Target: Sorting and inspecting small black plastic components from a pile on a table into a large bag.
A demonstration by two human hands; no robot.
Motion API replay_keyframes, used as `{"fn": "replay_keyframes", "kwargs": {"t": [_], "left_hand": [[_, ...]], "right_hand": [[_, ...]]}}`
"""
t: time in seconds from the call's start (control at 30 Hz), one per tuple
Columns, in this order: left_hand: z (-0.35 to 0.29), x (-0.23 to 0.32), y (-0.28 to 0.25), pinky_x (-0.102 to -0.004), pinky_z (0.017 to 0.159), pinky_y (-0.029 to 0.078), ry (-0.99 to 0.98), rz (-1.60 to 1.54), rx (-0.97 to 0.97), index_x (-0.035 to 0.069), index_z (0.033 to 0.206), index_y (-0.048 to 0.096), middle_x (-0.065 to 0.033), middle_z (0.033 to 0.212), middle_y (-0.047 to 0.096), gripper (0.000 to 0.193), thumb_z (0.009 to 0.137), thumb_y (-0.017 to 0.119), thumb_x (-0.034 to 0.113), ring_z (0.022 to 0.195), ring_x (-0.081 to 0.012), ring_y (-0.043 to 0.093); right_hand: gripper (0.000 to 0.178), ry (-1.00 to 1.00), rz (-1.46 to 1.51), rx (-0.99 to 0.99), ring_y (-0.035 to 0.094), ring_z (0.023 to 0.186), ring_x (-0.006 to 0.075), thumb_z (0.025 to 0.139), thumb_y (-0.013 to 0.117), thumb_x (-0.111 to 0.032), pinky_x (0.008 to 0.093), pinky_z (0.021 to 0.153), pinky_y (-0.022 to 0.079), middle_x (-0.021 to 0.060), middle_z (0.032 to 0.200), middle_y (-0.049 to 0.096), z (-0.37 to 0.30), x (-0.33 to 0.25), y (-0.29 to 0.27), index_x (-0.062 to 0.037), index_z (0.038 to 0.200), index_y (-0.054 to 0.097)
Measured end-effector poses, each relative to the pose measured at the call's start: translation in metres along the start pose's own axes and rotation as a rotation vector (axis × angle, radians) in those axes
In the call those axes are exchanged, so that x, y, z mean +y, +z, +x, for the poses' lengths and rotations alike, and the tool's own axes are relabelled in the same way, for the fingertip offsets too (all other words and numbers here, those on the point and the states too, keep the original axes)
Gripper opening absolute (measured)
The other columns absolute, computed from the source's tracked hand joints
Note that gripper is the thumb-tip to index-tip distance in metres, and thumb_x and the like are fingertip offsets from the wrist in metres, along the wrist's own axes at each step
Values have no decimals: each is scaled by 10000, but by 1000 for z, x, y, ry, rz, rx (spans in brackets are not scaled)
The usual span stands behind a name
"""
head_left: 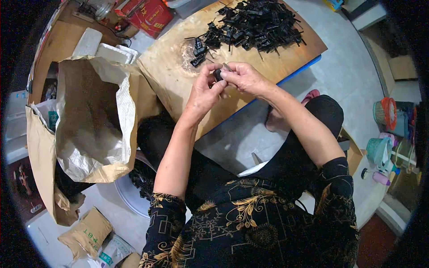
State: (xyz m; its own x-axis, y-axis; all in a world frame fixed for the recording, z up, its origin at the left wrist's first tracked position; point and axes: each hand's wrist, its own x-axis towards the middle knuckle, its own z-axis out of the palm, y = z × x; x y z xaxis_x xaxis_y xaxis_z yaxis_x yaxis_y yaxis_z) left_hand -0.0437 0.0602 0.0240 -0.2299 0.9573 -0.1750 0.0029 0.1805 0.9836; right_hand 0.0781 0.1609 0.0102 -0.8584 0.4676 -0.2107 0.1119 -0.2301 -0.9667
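Observation:
Over the near edge of the wooden board, my two hands meet around a small black plastic part. My left hand is closed, pinching that part between thumb and fingers. My right hand is closed too, its fingertips against the part, with a thin grey blade-like tool sticking up from its grip; the rest of this tool is hidden by the fingers. Just beyond my hands lie a few loose black parts, beside a large heap of similar black plastic parts with thin stems.
The worn wooden board spans the space ahead. At my left stands a wide-mouthed paper sack with a white lining. A white tub holding black pieces is partly behind it. A red box sits at far left, baskets at far right.

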Motion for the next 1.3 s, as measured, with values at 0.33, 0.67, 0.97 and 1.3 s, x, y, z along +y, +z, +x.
{"fn": "replay_keyframes", "kwargs": {"t": [0.33,0.67,0.97,1.3], "left_hand": [[1,-3,-12,-166,438,331,-43,-90,29,116,1083,422,-9,729,568,293,833,574,127,547,-55,513],[-1,-5,-23,-177,459,352,-147,-56,38,107,1050,399,-22,700,539,255,841,545,99,568,-66,505],[4,-21,-31,-403,616,447,122,390,335,52,1042,378,-226,776,555,274,808,519,34,731,-391,578],[-24,-2,-47,-373,597,442,141,403,476,40,1035,409,-186,752,540,252,813,525,60,671,-316,572]], "right_hand": [[268,157,7,-62,304,420,11,923,427,-331,155,373,235,-81,562,376,4,-12,7,-113,783,496],[271,-43,-315,-160,352,559,63,943,367,-291,218,503,308,-41,606,383,19,7,9,-86,789,453],[285,-356,-513,144,492,631,138,910,429,-168,279,585,422,55,723,543,50,38,35,-16,1142,496],[269,-79,-267,-74,483,635,88,889,493,-309,264,550,417,-11,694,511,70,0,29,-44,920,525]]}}
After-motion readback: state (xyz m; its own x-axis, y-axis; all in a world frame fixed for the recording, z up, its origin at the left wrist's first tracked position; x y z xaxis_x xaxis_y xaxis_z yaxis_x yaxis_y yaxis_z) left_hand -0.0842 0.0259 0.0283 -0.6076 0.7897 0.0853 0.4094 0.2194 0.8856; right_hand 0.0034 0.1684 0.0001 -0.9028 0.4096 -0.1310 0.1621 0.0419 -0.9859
